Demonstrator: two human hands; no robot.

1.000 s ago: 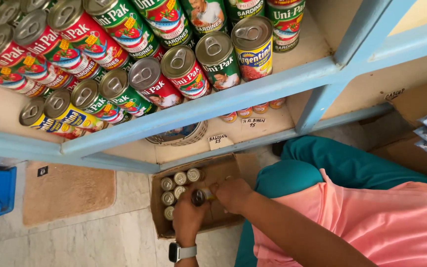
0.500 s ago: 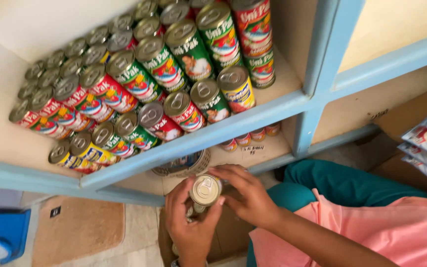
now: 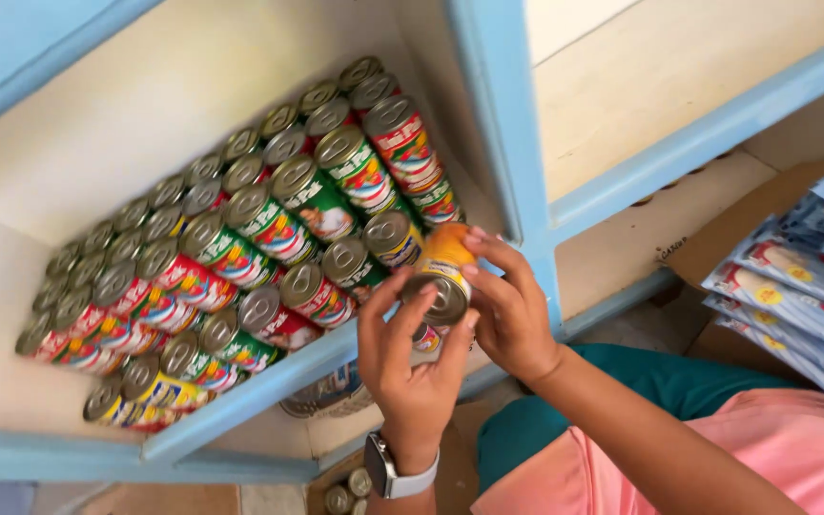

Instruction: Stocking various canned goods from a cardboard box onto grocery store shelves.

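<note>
A small can (image 3: pixel 442 277) with an orange and yellow label and a silver pull-tab lid is held in both hands at the front right corner of a shelf. My left hand (image 3: pixel 412 367), with a smartwatch on its wrist, grips the can from below and the left. My right hand (image 3: pixel 507 305) clasps it from the right and above. The can sits level with the front row of several stacked cans (image 3: pixel 240 248) with red, green and yellow labels that fill the shelf.
The shelf unit has a light blue frame (image 3: pixel 503 143) and pale boards. Packets in blue and white wrappers (image 3: pixel 793 286) lie at the right. A cardboard box with more cans (image 3: pixel 350 491) stands on the floor below. My teal trousers and pink top show bottom right.
Both hands lifted a can out of the floor box and raised it to the shelf's front right corner. The camera tilted up toward the shelf.
</note>
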